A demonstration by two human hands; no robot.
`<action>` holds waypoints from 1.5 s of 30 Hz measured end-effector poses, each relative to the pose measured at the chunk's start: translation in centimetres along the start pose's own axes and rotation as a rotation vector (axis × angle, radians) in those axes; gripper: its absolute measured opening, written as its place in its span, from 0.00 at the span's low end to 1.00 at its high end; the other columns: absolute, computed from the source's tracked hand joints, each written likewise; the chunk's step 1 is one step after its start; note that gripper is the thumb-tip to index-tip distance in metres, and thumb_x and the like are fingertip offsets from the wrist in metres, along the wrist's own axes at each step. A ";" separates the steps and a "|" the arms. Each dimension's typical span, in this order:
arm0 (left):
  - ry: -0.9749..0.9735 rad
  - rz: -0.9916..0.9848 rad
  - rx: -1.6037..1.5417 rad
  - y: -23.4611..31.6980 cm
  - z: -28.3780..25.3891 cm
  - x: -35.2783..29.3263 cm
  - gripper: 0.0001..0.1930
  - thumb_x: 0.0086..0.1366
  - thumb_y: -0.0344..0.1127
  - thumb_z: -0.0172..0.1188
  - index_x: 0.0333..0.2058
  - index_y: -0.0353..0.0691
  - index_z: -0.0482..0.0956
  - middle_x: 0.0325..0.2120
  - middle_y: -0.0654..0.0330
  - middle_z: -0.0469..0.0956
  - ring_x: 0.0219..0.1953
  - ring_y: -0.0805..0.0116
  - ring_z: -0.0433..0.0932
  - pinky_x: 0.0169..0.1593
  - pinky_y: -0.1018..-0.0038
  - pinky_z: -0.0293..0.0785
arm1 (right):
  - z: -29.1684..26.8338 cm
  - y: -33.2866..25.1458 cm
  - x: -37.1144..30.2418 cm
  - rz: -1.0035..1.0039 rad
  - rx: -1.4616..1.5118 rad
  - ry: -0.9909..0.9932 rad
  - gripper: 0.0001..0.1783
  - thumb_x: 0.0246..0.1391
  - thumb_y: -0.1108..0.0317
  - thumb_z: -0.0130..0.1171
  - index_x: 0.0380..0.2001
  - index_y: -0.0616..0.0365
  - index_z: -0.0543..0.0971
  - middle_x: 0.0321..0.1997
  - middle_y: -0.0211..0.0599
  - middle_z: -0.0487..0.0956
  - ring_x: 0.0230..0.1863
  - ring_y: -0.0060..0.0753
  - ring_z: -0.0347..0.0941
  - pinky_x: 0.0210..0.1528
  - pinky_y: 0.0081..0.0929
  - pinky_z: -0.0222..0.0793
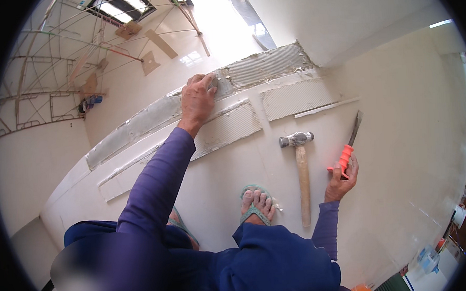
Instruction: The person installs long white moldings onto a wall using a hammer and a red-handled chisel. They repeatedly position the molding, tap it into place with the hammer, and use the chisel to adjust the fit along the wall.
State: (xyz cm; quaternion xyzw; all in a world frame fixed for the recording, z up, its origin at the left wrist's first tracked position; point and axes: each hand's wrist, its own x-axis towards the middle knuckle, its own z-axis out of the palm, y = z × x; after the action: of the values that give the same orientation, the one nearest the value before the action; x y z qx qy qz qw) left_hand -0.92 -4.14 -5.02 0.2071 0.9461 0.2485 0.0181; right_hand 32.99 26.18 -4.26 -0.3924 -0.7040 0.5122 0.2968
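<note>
My right hand [343, 183], at the right, is closed round the orange handle of a chisel [354, 131], whose dark, dusty blade points away from me. Left of it a ball-peen hammer [303, 178] with a wooden handle lies on the pale surface, its head dusted white. My left hand [198, 99] rests with curled fingers on the long raised edge, against a strip of grey ridged mortar [268, 64]. Whatever its fingers may hold is hidden. Nearer to me are two more ridged mortar patches [299, 97], and a thin white strip [326, 108] lies along one.
My sandalled foot [257, 205] stands just left of the hammer handle. Beyond the raised edge the level drops to a lower area with metal scaffolding [45, 76]. A white wall block [353, 18] rises at the far right. Assorted items, including a clear bottle [427, 259], stand at the lower right.
</note>
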 end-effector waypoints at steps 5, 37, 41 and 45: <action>0.028 -0.041 -0.139 0.5 -0.6 -0.3 0.15 0.59 0.22 0.70 0.45 0.38 0.84 0.43 0.49 0.82 0.51 0.48 0.80 0.56 0.59 0.77 | -1.0 -0.2 0.2 0.124 0.072 0.047 0.34 0.59 0.67 0.61 0.68 0.67 0.72 0.49 0.44 0.83 0.42 0.29 0.78 0.40 0.28 0.80; -1.051 0.230 -0.001 0.6 -24.9 -12.1 0.12 0.60 0.38 0.68 0.26 0.33 0.82 0.22 0.45 0.81 0.29 0.40 0.83 0.33 0.51 0.76 | 1.6 -9.1 -4.4 0.072 -0.936 -0.657 0.55 0.54 0.35 0.74 0.69 0.66 0.66 0.54 0.50 0.77 0.53 0.47 0.76 0.57 0.39 0.71; -1.245 -0.321 -0.379 -8.5 -23.8 -22.2 0.17 0.65 0.41 0.68 0.26 0.31 0.81 0.19 0.54 0.80 0.23 0.61 0.78 0.31 0.59 0.72 | -0.9 0.3 -6.1 -0.073 -0.940 -0.660 0.43 0.59 0.46 0.72 0.64 0.66 0.68 0.55 0.60 0.76 0.55 0.62 0.75 0.59 0.46 0.71; -1.384 -0.378 -0.816 -9.3 -22.0 -32.0 0.18 0.71 0.44 0.59 0.49 0.36 0.82 0.40 0.48 0.85 0.45 0.56 0.83 0.52 0.60 0.76 | -0.5 2.1 -7.5 -0.410 -0.979 -0.542 0.36 0.62 0.48 0.70 0.59 0.65 0.70 0.52 0.62 0.78 0.54 0.67 0.77 0.58 0.51 0.73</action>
State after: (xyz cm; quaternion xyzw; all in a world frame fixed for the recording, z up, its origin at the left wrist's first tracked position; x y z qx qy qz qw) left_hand 21.70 -34.49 7.61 0.1278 0.5751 0.3816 0.7123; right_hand 37.79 20.36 -6.23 -0.1950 -0.9703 0.1425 -0.0161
